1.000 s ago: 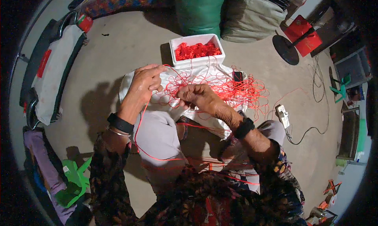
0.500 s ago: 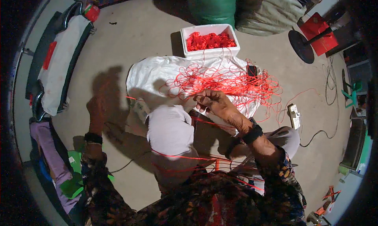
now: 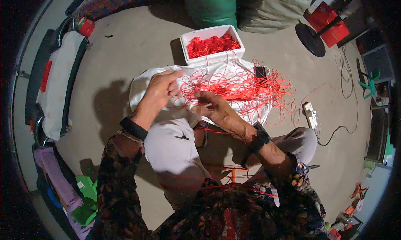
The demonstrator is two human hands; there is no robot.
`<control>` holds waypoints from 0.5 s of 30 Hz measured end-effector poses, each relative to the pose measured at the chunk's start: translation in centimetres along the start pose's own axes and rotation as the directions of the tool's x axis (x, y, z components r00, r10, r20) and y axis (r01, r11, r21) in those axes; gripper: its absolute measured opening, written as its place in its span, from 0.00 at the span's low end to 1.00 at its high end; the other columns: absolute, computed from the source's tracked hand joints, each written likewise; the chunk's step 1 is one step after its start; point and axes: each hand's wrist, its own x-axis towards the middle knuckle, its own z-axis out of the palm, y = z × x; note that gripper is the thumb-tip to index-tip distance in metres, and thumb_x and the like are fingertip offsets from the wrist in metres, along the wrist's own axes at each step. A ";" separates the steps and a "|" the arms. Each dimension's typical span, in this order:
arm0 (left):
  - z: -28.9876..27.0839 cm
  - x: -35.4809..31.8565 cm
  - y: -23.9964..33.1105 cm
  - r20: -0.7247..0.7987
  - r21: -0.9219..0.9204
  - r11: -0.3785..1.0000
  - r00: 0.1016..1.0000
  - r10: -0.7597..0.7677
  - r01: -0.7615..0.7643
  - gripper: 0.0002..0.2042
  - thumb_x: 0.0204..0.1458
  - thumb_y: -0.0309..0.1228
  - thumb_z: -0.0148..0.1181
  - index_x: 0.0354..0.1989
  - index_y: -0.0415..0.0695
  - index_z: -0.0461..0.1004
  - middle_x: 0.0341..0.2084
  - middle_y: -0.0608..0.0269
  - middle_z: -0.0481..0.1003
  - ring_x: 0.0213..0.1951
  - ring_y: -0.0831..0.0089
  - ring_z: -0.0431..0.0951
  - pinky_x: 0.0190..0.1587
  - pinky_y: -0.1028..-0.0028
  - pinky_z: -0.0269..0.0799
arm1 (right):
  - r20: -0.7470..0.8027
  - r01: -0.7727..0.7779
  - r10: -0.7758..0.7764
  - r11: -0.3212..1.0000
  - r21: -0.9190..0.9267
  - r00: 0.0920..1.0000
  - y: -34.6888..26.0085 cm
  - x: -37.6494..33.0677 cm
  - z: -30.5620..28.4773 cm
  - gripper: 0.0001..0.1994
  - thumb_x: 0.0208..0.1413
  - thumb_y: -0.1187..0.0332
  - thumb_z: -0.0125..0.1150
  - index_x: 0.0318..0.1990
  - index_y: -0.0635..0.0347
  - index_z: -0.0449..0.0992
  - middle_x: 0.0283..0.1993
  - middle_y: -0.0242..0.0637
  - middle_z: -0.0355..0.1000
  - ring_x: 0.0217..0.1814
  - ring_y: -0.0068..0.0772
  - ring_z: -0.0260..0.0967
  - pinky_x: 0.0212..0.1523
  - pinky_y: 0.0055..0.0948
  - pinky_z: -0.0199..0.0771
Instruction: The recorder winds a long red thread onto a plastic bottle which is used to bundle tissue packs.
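A long seat [image 3: 60,87] with a pale top and shiny black arms is at the far left. Next comes the left hand [image 3: 161,89], over the left end of a white sheet [image 3: 144,80]. Its fingers are bent and point right, toward the red string. The tips are blurry, so I can't tell if they pinch any string. The sheet is thin and wrinkly, and the pale left knee [image 3: 167,144] hides some of its near edge.

A white box [image 3: 229,57] with thick, straight walls stands at the sheet's far edge. In it is a scrunched red heap [image 3: 213,45]. Thin strings hang down its front side.

The right hand [image 3: 213,108] is over the sheet's near edge, beside the left end of the string pile. Its fingers point away and a little left. They are dark and smudgy, so I can't tell if they are closed on anything.

The pile of red string [image 3: 238,89] lies on the sheet, long way left to right. It is all thin, round, messy loops, and some spill past the sheet's right edge. It's hard to pick out any ends. A flat black thing [image 3: 260,72], partly ringed by loops, lies near the far right corner. Past the right edge, a white power strip [image 3: 310,115] sits on the floor.
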 end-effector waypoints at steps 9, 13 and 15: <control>5.8 -3.3 4.6 0.043 0.000 0.990 0.989 0.144 -0.144 0.10 0.55 0.32 0.51 0.39 0.38 0.70 0.12 0.73 0.54 0.14 0.82 0.52 0.18 0.80 0.50 | 0.234 -0.190 0.151 0.969 0.155 0.960 -3.5 -0.5 -1.8 0.11 0.59 0.61 0.53 0.35 0.60 0.74 0.21 0.25 0.66 0.23 0.13 0.60 0.29 0.16 0.62; 1.1 -5.1 6.0 0.019 0.157 0.920 0.932 0.361 -0.360 0.17 0.56 0.31 0.50 0.51 0.35 0.66 0.13 0.77 0.49 0.15 0.84 0.51 0.21 0.81 0.53 | 0.223 -0.306 0.312 0.950 -0.063 0.924 -3.8 -2.5 -9.0 0.11 0.56 0.61 0.56 0.35 0.58 0.77 0.30 0.25 0.71 0.25 0.14 0.61 0.26 0.18 0.62; -2.9 -6.2 7.2 -0.010 0.169 0.891 0.903 0.430 -0.422 0.18 0.56 0.31 0.49 0.53 0.34 0.64 0.14 0.77 0.48 0.16 0.84 0.50 0.21 0.82 0.53 | 0.133 -0.252 0.284 0.943 -0.216 0.950 -5.5 -5.1 -12.2 0.11 0.56 0.60 0.57 0.35 0.59 0.77 0.29 0.25 0.70 0.26 0.14 0.61 0.26 0.16 0.60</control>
